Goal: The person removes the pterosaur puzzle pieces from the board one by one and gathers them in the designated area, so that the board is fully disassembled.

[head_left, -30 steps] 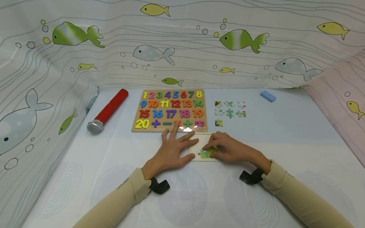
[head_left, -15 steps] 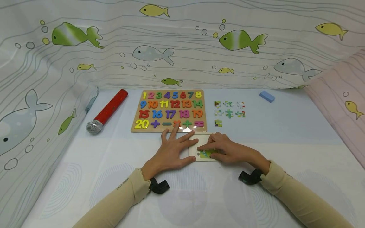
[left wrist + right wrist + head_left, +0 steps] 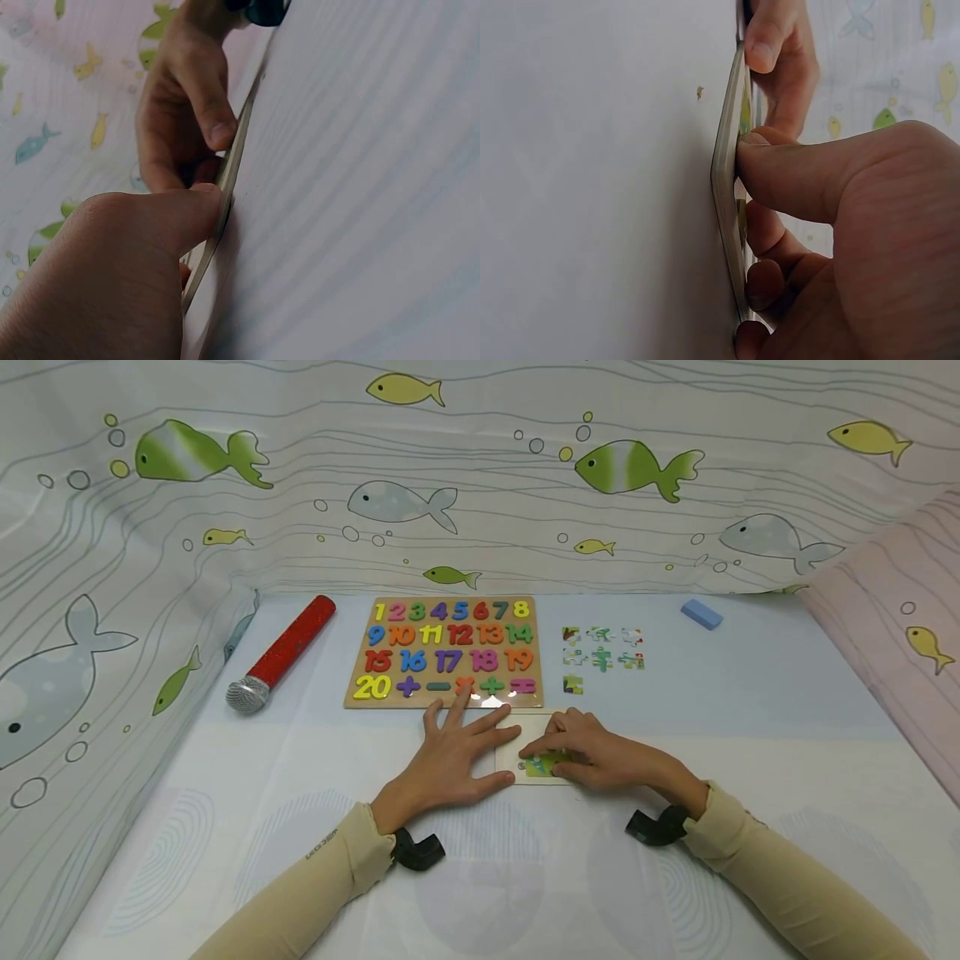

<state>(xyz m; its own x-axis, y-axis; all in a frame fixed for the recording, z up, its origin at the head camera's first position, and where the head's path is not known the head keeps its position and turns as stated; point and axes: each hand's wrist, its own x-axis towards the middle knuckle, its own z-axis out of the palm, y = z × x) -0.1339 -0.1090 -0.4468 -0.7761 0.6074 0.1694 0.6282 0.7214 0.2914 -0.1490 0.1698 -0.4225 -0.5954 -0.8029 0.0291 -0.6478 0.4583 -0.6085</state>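
A pale puzzle board (image 3: 531, 723) lies in front of the person, with green puzzle pieces (image 3: 537, 766) in its lower part. My left hand (image 3: 450, 760) rests with spread fingers across the board's left side. One fingertip reaches the number board. In the left wrist view, the left thumb (image 3: 196, 214) lies at the near rim. My right hand (image 3: 592, 747) works over the green pieces, with its index finger stretched left and its thumb (image 3: 769, 161) pressed down near the rim. Its other fingers are bent. The hand hides part of the pieces.
A number board (image 3: 442, 647) with coloured numerals lies just behind. Several loose puzzle pieces (image 3: 602, 658) are set out in rows to the right. A red microphone (image 3: 285, 647) lies at the left, a blue block (image 3: 702, 614) at the back right. Fish-print cloth (image 3: 480, 468) hangs behind.
The right index finger has stretched a little to the left over the green pieces, then stayed there. My left hand and the loose pieces keep their places.
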